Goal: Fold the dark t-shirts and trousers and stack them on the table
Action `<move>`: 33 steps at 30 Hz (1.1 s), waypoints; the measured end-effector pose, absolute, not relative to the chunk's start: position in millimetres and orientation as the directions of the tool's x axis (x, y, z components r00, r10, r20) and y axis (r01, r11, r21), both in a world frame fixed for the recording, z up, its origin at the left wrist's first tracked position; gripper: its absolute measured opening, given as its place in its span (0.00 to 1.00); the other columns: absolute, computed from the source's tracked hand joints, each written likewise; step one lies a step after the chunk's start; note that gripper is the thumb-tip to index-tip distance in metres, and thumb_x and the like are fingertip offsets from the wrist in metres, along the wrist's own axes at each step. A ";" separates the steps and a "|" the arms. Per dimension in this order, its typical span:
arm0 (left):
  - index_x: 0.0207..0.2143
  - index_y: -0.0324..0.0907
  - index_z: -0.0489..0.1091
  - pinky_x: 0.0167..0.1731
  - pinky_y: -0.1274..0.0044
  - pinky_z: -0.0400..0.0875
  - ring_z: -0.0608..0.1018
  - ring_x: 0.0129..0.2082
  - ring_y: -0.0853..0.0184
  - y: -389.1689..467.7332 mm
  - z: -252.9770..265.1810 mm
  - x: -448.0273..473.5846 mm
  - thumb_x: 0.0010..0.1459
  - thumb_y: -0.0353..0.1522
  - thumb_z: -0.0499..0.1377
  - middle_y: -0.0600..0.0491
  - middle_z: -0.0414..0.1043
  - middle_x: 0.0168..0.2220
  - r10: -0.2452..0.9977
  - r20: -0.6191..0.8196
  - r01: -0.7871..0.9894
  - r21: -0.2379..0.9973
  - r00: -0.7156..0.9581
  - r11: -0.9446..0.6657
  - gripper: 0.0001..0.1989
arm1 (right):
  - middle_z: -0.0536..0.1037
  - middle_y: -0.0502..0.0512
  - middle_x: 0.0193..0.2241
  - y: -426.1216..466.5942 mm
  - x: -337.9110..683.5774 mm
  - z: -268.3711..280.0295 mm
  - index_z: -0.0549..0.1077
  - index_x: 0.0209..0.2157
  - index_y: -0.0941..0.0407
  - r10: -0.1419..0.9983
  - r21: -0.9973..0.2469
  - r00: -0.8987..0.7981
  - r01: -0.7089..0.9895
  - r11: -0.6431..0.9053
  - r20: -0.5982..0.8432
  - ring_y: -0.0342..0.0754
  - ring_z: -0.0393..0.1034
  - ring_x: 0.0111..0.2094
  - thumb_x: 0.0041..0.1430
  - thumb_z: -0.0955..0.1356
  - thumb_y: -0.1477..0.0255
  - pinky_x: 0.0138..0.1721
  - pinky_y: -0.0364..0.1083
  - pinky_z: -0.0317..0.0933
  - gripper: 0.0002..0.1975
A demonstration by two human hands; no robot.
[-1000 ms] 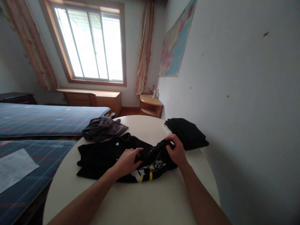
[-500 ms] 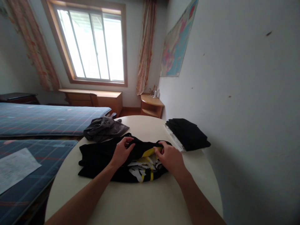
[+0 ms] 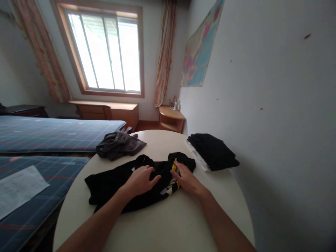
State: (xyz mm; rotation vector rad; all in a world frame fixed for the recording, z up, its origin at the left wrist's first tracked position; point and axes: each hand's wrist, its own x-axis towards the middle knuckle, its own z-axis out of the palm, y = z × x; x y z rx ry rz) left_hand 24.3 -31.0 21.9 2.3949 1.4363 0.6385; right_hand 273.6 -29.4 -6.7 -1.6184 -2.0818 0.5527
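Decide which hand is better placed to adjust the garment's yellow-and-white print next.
Probably the right hand: it is right beside the yellow-and-white print, while the left hand is farther away, over the garment's black cloth.

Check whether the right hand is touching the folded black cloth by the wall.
Apart: the head view shows a strip of pale tabletop between the right hand and the folded black cloth.

No text legible — print on garment point(image 3: 166, 190), paper point(image 3: 22, 189), wall map point(image 3: 200, 52) — all unreadable
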 end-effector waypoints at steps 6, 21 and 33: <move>0.43 0.44 0.76 0.29 0.77 0.70 0.79 0.28 0.65 -51.1 45.5 31.4 0.63 0.46 0.52 0.53 0.79 0.32 0.596 -0.081 0.388 0.827 0.799 -0.408 0.20 | 0.68 0.65 0.60 -27.3 276.1 -3.5 0.68 0.59 0.57 0.951 -0.594 -0.271 0.744 0.306 0.149 0.60 0.53 0.65 0.65 0.59 0.49 0.66 0.65 0.37 0.32; 0.67 0.49 0.53 0.66 0.61 0.51 0.49 0.70 0.55 -14.6 2.8 13.3 0.52 0.31 0.63 0.48 0.47 0.70 0.670 0.289 0.472 0.526 0.683 -0.708 0.41 | 0.77 0.52 0.43 -47.8 251.4 12.8 0.71 0.46 0.54 0.785 -0.678 -0.594 0.506 0.534 0.176 0.51 0.72 0.44 0.46 0.68 0.78 0.52 0.50 0.62 0.23; 0.38 0.45 0.72 0.39 0.74 0.67 0.78 0.40 0.59 -7.7 13.8 8.1 0.54 0.30 0.57 0.49 0.76 0.39 0.892 0.262 0.787 0.424 0.368 -0.449 0.08 | 0.74 0.50 0.29 -63.8 248.0 45.8 0.71 0.29 0.54 0.820 -0.495 -0.471 0.654 0.573 0.327 0.47 0.68 0.32 0.57 0.70 0.58 0.38 0.46 0.61 0.14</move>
